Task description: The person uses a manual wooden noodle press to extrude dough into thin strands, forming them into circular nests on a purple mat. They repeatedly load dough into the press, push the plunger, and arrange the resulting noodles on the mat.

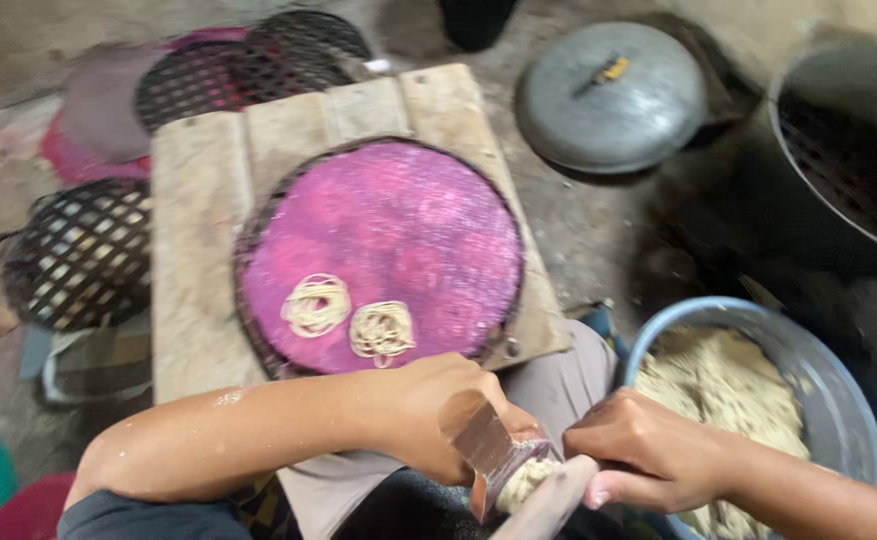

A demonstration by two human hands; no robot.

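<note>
- Two small coils of pale noodle strands (348, 318) already lie on the pink round mat (388, 250), both near its front edge and just beside each other; the rest of the mat is bare, so by my reading the work is at an early stage with most of the surface not yet filled.
- The mat rests on a wooden board (198, 200) that serves as the desk, set low on the ground.
- The left hand (428, 415) is clenched around the body of a brown metal press (488, 450), held close to the lap.
- The right hand (648, 455) has its grip closed on the press's pale handle (548, 505) at the bottom edge of the view.
- Pale dough (523, 480) shows at the mouth of the press, so it appears loaded.
- A blue bowl (838, 400) sits to the right, touching the right forearm, and holds a good mound of crumbly pale dough (728, 390); plenty is left.
- A large dark pot (848, 140) stands at the far right; its contents are too dark to tell.
- A grey metal lid (608, 95) lies on the ground beyond the board, apart from the pot.
- Dark woven trays (83, 255) are stacked at the left and behind the board, with nothing visible on them.
</note>
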